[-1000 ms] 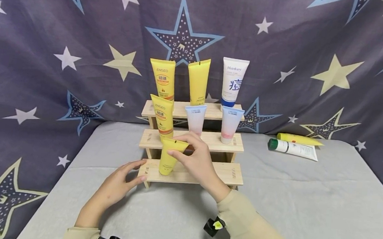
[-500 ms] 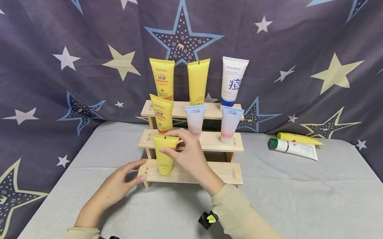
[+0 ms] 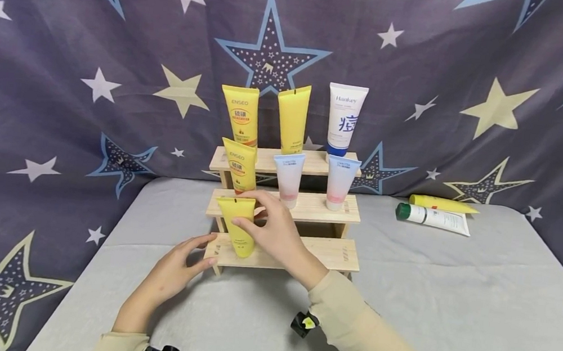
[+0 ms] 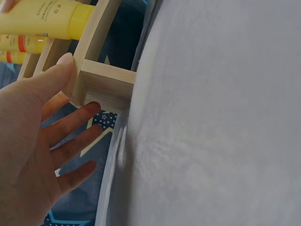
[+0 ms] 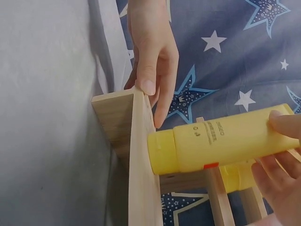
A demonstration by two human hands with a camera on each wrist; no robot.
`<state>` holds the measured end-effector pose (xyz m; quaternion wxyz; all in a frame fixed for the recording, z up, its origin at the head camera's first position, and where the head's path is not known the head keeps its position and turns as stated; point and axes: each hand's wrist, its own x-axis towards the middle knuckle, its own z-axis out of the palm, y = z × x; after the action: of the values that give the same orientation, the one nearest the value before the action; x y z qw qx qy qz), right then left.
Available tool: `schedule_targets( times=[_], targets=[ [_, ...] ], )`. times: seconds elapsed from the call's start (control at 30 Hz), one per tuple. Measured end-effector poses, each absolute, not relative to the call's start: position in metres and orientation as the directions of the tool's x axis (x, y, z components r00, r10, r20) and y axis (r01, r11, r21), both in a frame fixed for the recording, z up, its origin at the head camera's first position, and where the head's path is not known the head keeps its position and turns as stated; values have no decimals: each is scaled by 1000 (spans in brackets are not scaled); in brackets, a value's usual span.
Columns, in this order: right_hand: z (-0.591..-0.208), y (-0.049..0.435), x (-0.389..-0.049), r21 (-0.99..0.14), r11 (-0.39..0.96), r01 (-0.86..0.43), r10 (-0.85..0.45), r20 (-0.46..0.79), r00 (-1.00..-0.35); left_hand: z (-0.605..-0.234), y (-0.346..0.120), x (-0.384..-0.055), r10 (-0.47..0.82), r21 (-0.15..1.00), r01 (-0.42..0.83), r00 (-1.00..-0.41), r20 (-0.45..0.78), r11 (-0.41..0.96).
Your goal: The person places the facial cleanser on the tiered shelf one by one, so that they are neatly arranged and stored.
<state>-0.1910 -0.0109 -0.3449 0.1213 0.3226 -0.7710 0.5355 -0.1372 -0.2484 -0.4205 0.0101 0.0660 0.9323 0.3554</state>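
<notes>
A three-step wooden display rack (image 3: 327,253) stands on the cloth-covered table. My right hand (image 3: 278,234) pinches the upper part of a yellow squeeze tube (image 3: 235,222) between thumb and fingers. The tube's cap (image 5: 163,151) is down at the lowest step, and its flat top leans left in the head view. At the left end of that step, my left hand (image 3: 168,272) holds the rack with its thumb at the front corner and index finger at the back corner. Its other fingers (image 4: 75,150) spread loosely beside the wood in the left wrist view.
The middle step bears a yellow tube (image 3: 241,166) and two pale pink-and-blue tubes (image 3: 288,179). Two yellow tubes (image 3: 240,112) and a white one (image 3: 344,116) stand on top. A green-capped tube (image 3: 432,217) and a yellow tube (image 3: 441,203) lie at the right.
My right hand has moved left along the lowest step with the yellow tube, whose top has swung from leaning right to leaning left. My left hand has stayed at the rack's end.
</notes>
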Motion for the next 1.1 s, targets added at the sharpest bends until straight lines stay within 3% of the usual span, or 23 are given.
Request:
schedule_targets(
  times=[0.47,0.87,1.1],
  targets=[
    [-346,42,-169,-874,125,-469,-347,404,-846,-419,-249,-137,128,669,126,-991,46,732],
    [-363,97,-156,-866,46,-498,-257,471,-844,-423,-250,-135,132,664,129,-990,46,736],
    [-372,134,-153,-855,90,-511,-194,489,-851,-422,-248,-135,131,666,134,-990,54,734]
  ],
)
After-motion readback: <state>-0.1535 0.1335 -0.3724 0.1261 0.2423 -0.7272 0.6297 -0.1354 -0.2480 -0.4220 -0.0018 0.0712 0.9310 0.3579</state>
